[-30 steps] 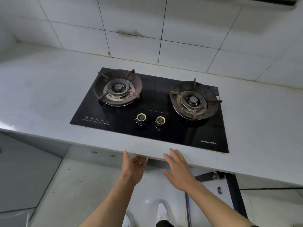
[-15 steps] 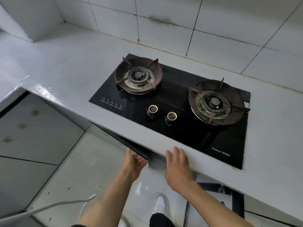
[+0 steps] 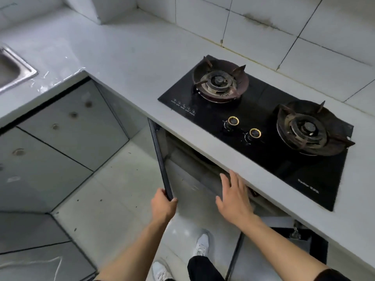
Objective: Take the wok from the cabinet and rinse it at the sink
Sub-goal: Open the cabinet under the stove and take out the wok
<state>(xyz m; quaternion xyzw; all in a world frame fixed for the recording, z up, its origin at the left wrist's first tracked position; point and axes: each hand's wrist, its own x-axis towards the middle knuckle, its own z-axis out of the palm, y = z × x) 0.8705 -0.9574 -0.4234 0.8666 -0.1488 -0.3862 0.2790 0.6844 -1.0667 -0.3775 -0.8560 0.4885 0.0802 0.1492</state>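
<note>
left hand (image 3: 163,205) fingers clamped on cabinet door (image 3: 161,159) edge; right hand (image 3: 235,196) fingers apart, holding nothing.

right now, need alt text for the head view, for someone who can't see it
A person's left hand grips the edge of an open cabinet door under a grey countertop, while the right hand reaches open toward the cabinet opening. A black two-burner gas hob sits above; a steel sink corner shows far left.

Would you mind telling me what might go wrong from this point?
The left hand grips only the top corner of the open cabinet door; it might slip. The right hand reaches under the countertop edge and may knock it. Water by the sink could make setting down slippery.
</note>
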